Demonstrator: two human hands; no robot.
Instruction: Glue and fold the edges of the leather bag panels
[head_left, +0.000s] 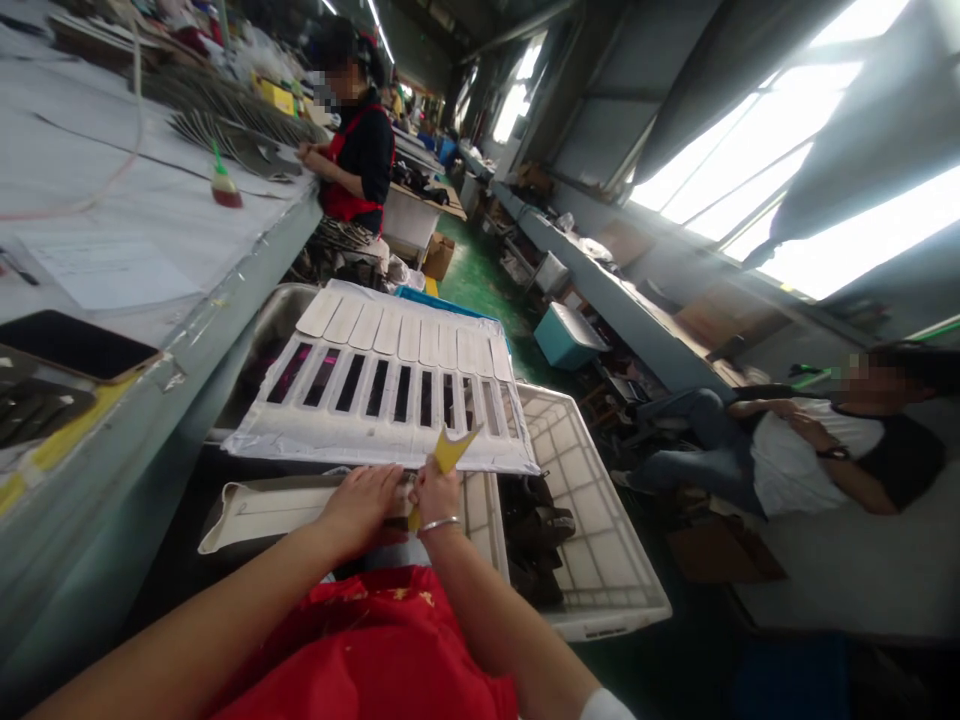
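My left hand (pixel 366 508) lies palm down, fingers stretched out, on a long cream-and-dark piece (pixel 274 512) across my lap. The piece's left end curls up slightly. My right hand (pixel 437 496) is closed around a flat yellow strip (pixel 453 450) with a V-notched upper end; its lower end shows below the fist, near the left fingertips. Just beyond both hands is a white slotted board (pixel 337 428). Along its far part lies a row of several cream rounded strips (pixel 375 328).
A white plastic crate (pixel 611 560) with dark pieces (pixel 536 535) stands to my right. The left workbench (pixel 247 265) bears a phone (pixel 75 345), paper (pixel 105 268) and a glue bottle (pixel 225 185). One person (pixel 356 160) stands ahead; another (pixel 810 450) sits at right.
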